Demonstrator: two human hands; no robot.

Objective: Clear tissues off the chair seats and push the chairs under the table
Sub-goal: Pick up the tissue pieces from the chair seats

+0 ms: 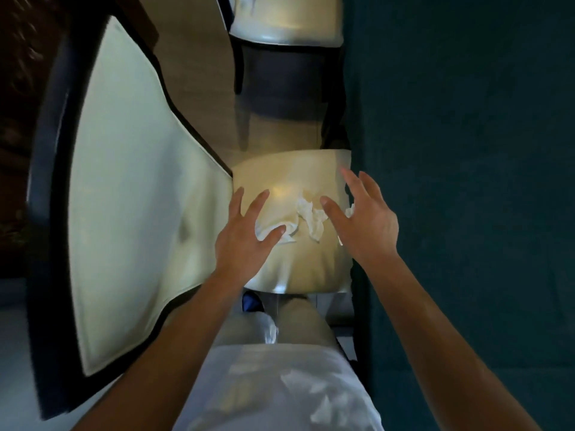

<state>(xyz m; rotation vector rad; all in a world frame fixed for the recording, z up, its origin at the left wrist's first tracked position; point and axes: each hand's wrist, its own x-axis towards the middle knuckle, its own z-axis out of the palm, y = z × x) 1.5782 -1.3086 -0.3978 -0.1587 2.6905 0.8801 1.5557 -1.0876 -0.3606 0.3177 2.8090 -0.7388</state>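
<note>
Barely begun: crumpled white tissues (306,217) lie mid-seat on the cream cushioned chair (292,262), the left hand (245,234) at 9 o'clock and right hand (362,217) at 3 o'clock both spread, holding nothing, and the chair not yet pushed under the dark teal tabletop (466,181).

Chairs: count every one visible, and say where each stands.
2: a near chair under both hands, holding tissues; a far chair beyond. More may be hidden.

Dining room: cream upholstered chairs (133,194) beside a teal-clothed table (466,150), wood floor (199,88).
</note>
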